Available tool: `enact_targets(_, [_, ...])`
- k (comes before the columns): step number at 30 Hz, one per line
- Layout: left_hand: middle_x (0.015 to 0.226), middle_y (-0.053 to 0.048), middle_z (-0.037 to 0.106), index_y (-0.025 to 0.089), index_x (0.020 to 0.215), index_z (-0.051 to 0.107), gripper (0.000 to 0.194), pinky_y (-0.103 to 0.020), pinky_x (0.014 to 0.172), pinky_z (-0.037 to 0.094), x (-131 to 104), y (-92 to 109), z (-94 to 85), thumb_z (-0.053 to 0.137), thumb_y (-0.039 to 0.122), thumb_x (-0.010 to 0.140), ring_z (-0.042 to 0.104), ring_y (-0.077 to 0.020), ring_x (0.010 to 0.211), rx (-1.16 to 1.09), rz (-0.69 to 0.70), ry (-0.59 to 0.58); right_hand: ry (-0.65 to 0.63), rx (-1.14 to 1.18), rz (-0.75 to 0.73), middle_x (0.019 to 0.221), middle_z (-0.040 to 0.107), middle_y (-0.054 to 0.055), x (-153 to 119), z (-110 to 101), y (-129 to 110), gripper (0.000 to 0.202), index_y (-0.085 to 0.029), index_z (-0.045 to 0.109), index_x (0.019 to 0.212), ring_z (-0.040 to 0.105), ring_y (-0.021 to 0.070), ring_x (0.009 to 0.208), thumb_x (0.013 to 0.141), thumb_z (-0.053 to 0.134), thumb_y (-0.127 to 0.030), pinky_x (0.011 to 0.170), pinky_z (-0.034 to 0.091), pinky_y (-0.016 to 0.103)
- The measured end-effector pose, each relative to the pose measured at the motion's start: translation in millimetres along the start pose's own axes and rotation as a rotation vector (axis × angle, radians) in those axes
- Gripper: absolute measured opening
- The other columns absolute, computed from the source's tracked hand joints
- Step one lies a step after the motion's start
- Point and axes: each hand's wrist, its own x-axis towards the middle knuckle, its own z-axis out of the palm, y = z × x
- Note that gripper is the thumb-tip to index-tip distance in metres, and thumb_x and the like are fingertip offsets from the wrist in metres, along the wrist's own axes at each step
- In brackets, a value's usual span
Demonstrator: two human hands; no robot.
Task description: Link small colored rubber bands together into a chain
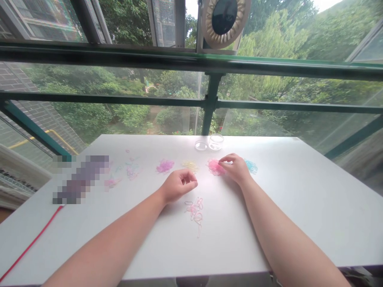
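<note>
My right hand [236, 168] reaches to a pile of bright pink rubber bands [214, 168], its thumb and forefinger pinched together at the pile's right edge. Whatever sits between those fingertips is too small to make out. My left hand [179, 185] rests on its side over the table, fingers curled and thumb against forefinger; its contents, if any, are hidden. Just below it lies a loose cluster of pale pink rubber bands [196, 209]. A yellow pile [190, 166] and a purple pile [165, 166] are beyond my left hand, and a blue pile [250, 166] is right of my right hand.
On the white table [167, 247], mixed bands [131, 170] are scattered at left beside a blurred-out dark object [80, 179] with a red cable [32, 242]. A clear round jar [216, 142] and a clear lid [201, 146] stand at the back edge, before a green railing [134, 99].
</note>
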Motion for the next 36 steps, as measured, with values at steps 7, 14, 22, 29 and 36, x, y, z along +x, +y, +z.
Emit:
enact_targets(7, [0.067, 0.0, 0.055, 0.014, 0.074, 0.058, 0.015, -0.021, 0.054, 0.035, 0.1, 1.2, -0.2, 0.061, 0.029, 0.075, 0.045, -0.0081, 0.058, 0.011, 0.005, 0.001, -0.058, -0.068, -0.01, 0.084, 0.064, 0.006, 1.1, -0.6, 2.3, 0.018, -0.02, 0.073, 0.073, 0.058, 0.0168, 0.075, 0.072, 0.057, -0.028, 0.072, 0.043, 0.029])
enact_targets(14, [0.066, 0.0, 0.055, 0.014, 0.075, 0.058, 0.015, -0.021, 0.054, 0.035, -0.2, 2.2, -0.6, 0.061, 0.029, 0.075, 0.044, -0.0081, 0.058, 0.019, 0.014, 0.002, -0.1, -0.125, -0.07, 0.087, 0.063, 0.007, 2.5, 0.0, 5.2, 0.025, -0.021, 0.074, 0.08, 0.058, 0.0186, 0.083, 0.073, 0.05, -0.018, 0.076, 0.043, 0.03])
enact_targets(22, [0.066, 0.0, 0.054, 0.014, 0.075, 0.058, 0.016, -0.021, 0.053, 0.036, -0.2, 1.5, -0.2, 0.061, 0.03, 0.075, 0.045, -0.008, 0.057, 0.011, 0.006, 0.006, -0.083, -0.129, -0.129, 0.082, 0.063, 0.005, 1.5, -0.7, 4.7, 0.027, -0.021, 0.074, 0.08, 0.055, 0.0171, 0.077, 0.072, 0.049, -0.016, 0.076, 0.043, 0.03])
enact_targets(29, [0.066, 0.0, 0.055, 0.014, 0.075, 0.059, 0.015, -0.021, 0.054, 0.037, -0.2, 2.0, -0.8, 0.061, 0.029, 0.074, 0.046, -0.0086, 0.058, 0.002, 0.015, 0.009, -0.025, -0.104, -0.083, 0.074, 0.066, 0.001, -0.2, -2.7, 1.1, 0.017, -0.021, 0.069, 0.074, 0.053, 0.0145, 0.065, 0.068, 0.054, -0.023, 0.068, 0.043, 0.028])
enact_targets(36, [0.066, -0.001, 0.056, 0.014, 0.074, 0.058, 0.017, -0.021, 0.054, 0.037, 0.0, 1.2, -1.2, 0.061, 0.031, 0.074, 0.047, -0.0092, 0.058, -0.012, 0.01, 0.005, 0.027, -0.061, 0.006, 0.071, 0.068, 0.002, -2.1, -6.4, -2.8, 0.017, -0.02, 0.068, 0.072, 0.056, 0.0151, 0.062, 0.067, 0.055, -0.029, 0.062, 0.042, 0.028])
